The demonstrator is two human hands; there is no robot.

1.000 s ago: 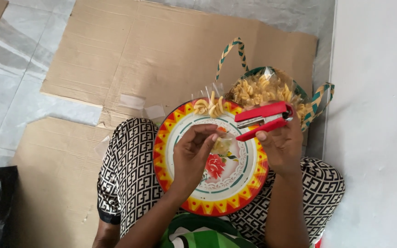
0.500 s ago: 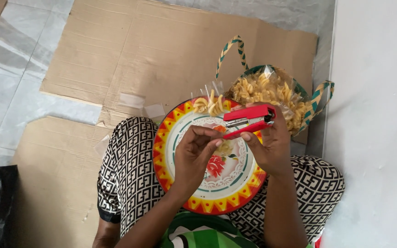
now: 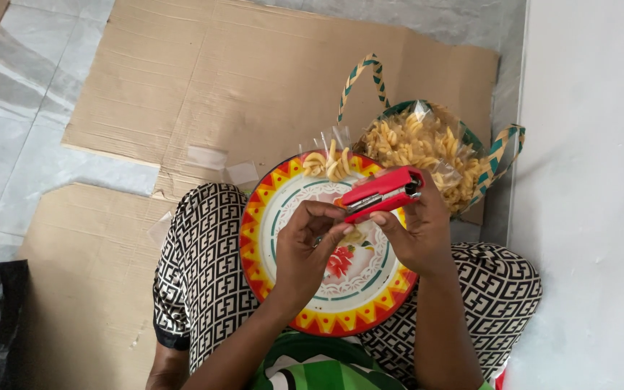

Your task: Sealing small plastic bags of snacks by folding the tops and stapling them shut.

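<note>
- Your right hand [image 3: 419, 235] is wrapped tight around a small red plastic stapler with a metal nose [image 3: 382, 193], thumb underneath, fingers over the top. It hovers above the far right part of the round enamel plate with a yellow-and-red zigzag rim and a red flower in the middle [image 3: 283, 209].
- Your left hand [image 3: 310, 242] has its fingertips pinched together just left of the stapler's mouth. They appear to hold the neck of a small clear packet; the thing itself is too hidden to name surely.
- The plate rests on your lap, on the black-and-white patterned cloth [image 3: 204, 274].
- A few pale spiral pasta pieces in a clear plastic packet [image 3: 328, 160] lie on the far rim of the plate.
- Beyond the plate, to the right, a woven green-and-tan basket with two handles [image 3: 503, 148] holds a clear bag of the same spiral pasta [image 3: 417, 148].
- Flattened brown cardboard sheets [image 3: 204, 87] cover the grey floor in front of you.
- To staple well, I judge: keep the pinched fold flat and fully inside the stapler's mouth, with your left fingertips clear of the nose.
- Squeeze squarely, not at a slant, so the staple legs close through every layer.
- Work over the plate so any spilled piece lands there.
</note>
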